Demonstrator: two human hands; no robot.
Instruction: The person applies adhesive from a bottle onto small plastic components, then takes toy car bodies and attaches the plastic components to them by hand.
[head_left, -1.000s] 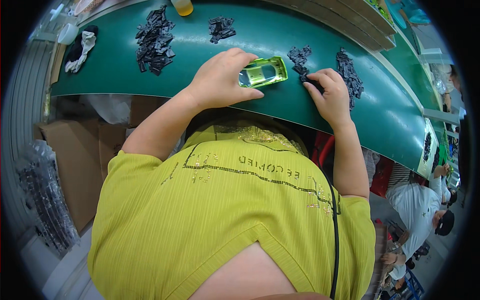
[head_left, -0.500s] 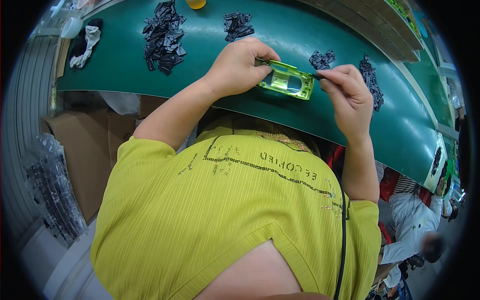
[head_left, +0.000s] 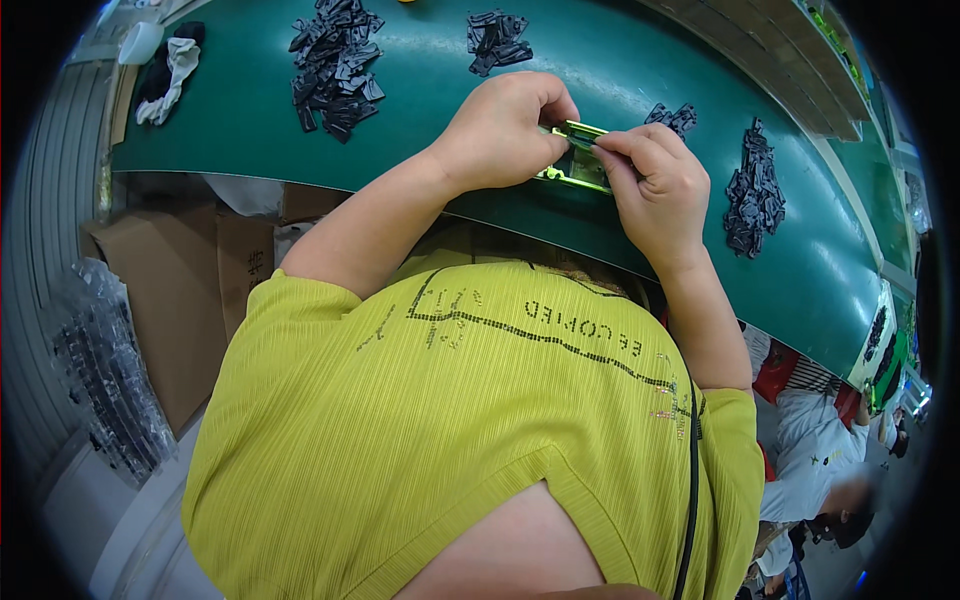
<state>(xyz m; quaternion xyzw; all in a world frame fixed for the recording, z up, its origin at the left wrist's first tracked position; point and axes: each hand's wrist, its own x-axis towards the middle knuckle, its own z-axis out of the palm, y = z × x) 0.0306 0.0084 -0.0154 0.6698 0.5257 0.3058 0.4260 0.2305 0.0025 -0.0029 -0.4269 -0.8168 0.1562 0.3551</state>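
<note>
A bright green plastic toy-car shell, open in the middle, is held above the green table between both hands. My left hand is closed round its left end, thumb and fingers gripping the rim. At the other end, my right hand pinches thumb and fingertips against the shell's upper right edge. Whether a small black part is still in those fingertips is hidden. Beyond the hands lie piles of small black plastic parts: a small pile and another partly behind my right hand.
A large heap of black parts lies at the left of the green table, a long one at the right. Gloves and a white cup sit far left. Cardboard boxes stand below. Another person is at right.
My right hand has moved left onto the shell; the black part it pinched is out of sight. The shell has tilted, and my left hand has shifted slightly right with it.
</note>
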